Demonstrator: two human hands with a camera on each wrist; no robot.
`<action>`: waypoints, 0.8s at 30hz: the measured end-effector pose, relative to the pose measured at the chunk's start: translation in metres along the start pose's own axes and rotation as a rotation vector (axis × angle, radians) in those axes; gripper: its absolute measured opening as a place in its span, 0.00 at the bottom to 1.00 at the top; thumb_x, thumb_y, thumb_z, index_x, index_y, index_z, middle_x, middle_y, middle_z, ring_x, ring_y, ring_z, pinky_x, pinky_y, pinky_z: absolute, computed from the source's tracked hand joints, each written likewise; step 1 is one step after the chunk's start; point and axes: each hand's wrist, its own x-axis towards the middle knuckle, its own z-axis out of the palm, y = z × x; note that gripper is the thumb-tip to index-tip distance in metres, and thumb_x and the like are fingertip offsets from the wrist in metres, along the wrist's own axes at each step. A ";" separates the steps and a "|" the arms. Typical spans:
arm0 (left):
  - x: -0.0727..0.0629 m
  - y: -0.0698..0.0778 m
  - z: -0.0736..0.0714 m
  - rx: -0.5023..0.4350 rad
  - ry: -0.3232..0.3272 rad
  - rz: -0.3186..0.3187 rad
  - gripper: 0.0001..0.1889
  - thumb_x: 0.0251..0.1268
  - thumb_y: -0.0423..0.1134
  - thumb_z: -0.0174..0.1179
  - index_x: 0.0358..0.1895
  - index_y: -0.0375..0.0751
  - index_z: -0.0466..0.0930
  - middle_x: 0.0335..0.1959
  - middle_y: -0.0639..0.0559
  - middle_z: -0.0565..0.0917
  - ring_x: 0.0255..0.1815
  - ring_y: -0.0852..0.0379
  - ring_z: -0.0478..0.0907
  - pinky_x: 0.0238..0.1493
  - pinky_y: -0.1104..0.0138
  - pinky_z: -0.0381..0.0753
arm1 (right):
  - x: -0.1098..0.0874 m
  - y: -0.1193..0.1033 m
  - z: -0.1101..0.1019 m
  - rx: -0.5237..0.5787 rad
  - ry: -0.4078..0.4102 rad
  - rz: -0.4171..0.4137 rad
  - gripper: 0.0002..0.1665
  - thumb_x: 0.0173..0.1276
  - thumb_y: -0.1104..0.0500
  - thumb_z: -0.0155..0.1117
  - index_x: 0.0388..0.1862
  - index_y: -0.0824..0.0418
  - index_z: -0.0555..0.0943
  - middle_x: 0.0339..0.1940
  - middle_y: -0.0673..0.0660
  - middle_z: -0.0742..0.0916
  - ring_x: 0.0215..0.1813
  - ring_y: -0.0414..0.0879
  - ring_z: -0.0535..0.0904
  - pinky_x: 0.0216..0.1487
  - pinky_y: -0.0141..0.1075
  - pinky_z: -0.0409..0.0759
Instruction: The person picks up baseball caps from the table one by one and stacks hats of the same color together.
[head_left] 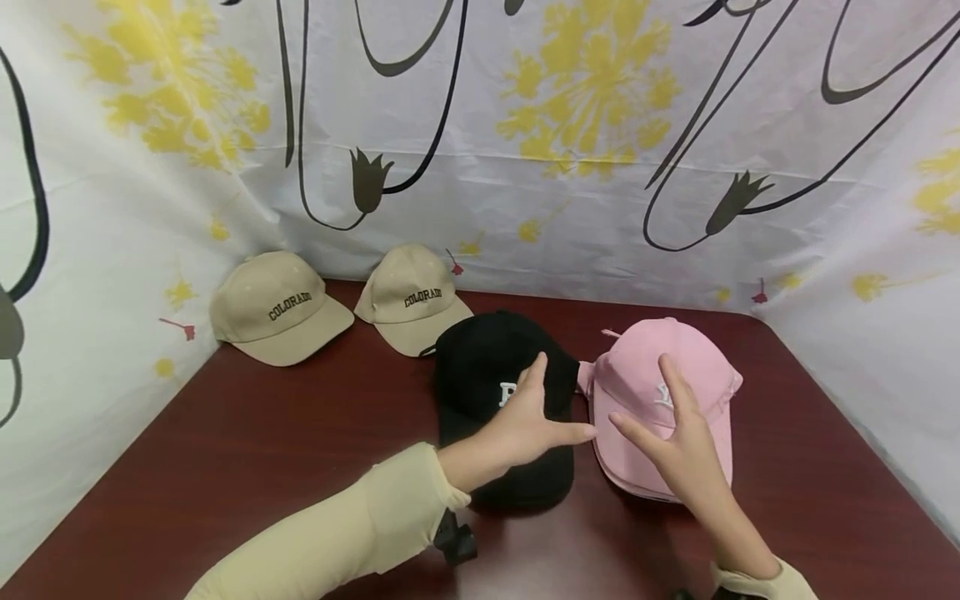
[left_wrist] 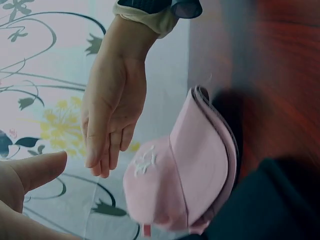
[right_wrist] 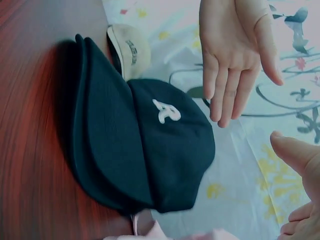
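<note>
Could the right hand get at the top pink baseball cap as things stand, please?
Probably yes: the right hand is empty and near the top pink baseball cap, with nothing visibly between them.

The table [head_left: 225, 467] is viewed from the head, forward and downward, with the patterned cloth [head_left: 465, 108] taken in behind. In the left wrist view, low and turned sideways, the pink caps [left_wrist: 200, 155] and right hand [left_wrist: 117, 95] are faced closely. In the right wrist view, oppositely turned, the black caps [right_wrist: 112, 130] and left hand [right_wrist: 230, 50] are faced closely. Both cap colours are shared with the head view.
</note>
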 end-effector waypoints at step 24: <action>-0.015 -0.038 -0.099 -0.056 0.201 -0.068 0.51 0.53 0.39 0.66 0.72 0.35 0.36 0.72 0.41 0.44 0.71 0.47 0.41 0.66 0.53 0.47 | 0.055 -0.037 0.072 0.020 -0.247 -0.100 0.52 0.57 0.51 0.68 0.73 0.62 0.50 0.72 0.61 0.56 0.71 0.55 0.49 0.64 0.55 0.52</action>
